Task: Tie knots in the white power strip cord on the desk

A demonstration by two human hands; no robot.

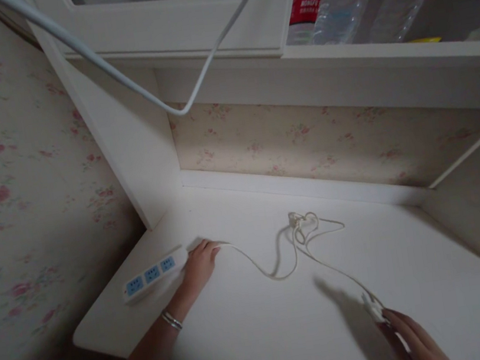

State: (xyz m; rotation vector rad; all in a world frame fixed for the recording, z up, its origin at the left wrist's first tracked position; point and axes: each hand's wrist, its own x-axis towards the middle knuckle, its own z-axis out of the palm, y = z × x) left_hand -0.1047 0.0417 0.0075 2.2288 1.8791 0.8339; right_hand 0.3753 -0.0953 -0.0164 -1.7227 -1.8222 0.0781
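Note:
A white power strip (151, 276) with three blue sockets lies at the left of the white desk. Just right of it, my left hand (201, 262) is closed around the strip's cord where it leaves the body. From there the thin white cord (276, 278) runs across the desktop into a loose tangle (304, 227) near the back. Its other end reaches the plug (373, 308), which my right hand (407, 335) pinches at the lower right, over its own shadow. The lower part of that hand is cut off by the frame.
A thick white cable (183, 111) hangs in a loop across the upper view. Plastic bottles (342, 1) stand on a shelf (396, 53) above right. Cabinet panels bound the desk (261, 332) at left and right, and flowered wallpaper (22, 192) covers the left wall.

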